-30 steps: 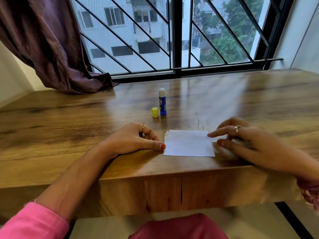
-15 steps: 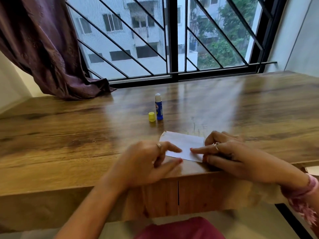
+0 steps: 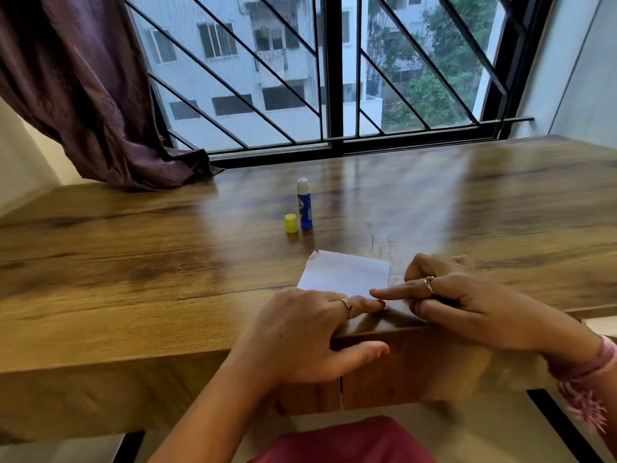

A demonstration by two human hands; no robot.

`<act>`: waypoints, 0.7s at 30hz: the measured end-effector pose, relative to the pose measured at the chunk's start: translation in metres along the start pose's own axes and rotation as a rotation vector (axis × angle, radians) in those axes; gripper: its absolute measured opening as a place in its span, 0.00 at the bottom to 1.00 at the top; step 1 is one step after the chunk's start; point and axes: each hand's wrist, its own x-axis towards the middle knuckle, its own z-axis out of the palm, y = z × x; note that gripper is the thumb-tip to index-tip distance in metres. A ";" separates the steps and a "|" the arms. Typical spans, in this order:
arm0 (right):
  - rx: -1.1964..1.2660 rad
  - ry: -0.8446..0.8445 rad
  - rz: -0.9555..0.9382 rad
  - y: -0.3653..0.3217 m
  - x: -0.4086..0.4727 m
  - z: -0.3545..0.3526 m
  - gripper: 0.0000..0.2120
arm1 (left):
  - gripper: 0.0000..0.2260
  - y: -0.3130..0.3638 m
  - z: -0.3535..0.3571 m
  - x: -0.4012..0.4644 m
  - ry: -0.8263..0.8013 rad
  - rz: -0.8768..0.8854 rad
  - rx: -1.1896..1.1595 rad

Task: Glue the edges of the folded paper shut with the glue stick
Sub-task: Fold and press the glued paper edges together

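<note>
A folded white paper (image 3: 345,272) lies flat near the front edge of the wooden table (image 3: 133,262). My left hand (image 3: 300,335) covers the paper's near edge, its straight fingers pressing down on it and the thumb hanging off the table edge. My right hand (image 3: 460,302) is at the paper's right side, with one extended finger pressing the near right corner beside the left fingertips. Behind the paper stands the blue glue stick (image 3: 304,204), upright and uncapped, with its yellow cap (image 3: 291,223) just to its left.
A purple curtain (image 3: 83,88) drapes onto the table's far left corner. A barred window (image 3: 334,78) runs along the table's back edge. A white wall (image 3: 587,78) stands at the right.
My left hand slid from the paper's left edge onto its near edge. My right hand moved left along the paper's right side to the near corner. The paper now lies slightly rotated.
</note>
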 end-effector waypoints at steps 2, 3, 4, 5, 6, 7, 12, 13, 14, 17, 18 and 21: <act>-0.010 -0.006 -0.004 -0.001 0.001 -0.001 0.19 | 0.26 0.000 0.001 0.000 -0.006 -0.009 0.003; -0.013 -0.007 -0.005 -0.002 0.001 -0.001 0.19 | 0.26 0.000 0.002 0.000 -0.010 -0.012 0.004; -0.018 -0.012 -0.003 -0.001 0.001 -0.001 0.19 | 0.27 0.000 0.002 0.001 -0.014 -0.017 -0.001; -0.026 -0.019 -0.003 -0.001 0.002 -0.001 0.19 | 0.27 0.000 0.002 0.001 -0.016 -0.024 -0.007; -0.036 -0.021 -0.004 0.000 0.003 0.000 0.19 | 0.27 0.000 0.002 0.001 -0.016 -0.029 -0.012; -0.046 -0.017 -0.006 0.002 0.003 0.000 0.19 | 0.27 0.000 0.002 0.001 -0.014 -0.031 -0.014; -0.193 0.031 0.046 0.013 0.009 -0.001 0.18 | 0.25 0.001 -0.001 0.002 0.011 -0.006 0.023; -0.219 0.057 0.068 0.017 0.010 -0.003 0.16 | 0.24 0.001 -0.001 0.002 0.017 -0.005 0.029; -0.227 0.079 0.089 0.020 0.012 -0.005 0.15 | 0.24 0.001 -0.001 0.002 0.020 -0.005 0.027; -0.189 0.117 0.119 0.027 0.017 -0.008 0.16 | 0.24 0.001 -0.001 0.001 0.012 -0.014 0.018; -0.178 0.128 0.118 0.027 0.018 -0.008 0.16 | 0.24 0.001 -0.001 0.001 0.005 -0.020 0.017; -0.172 0.169 0.107 0.028 0.019 -0.005 0.18 | 0.24 0.000 0.000 0.000 -0.008 -0.051 0.007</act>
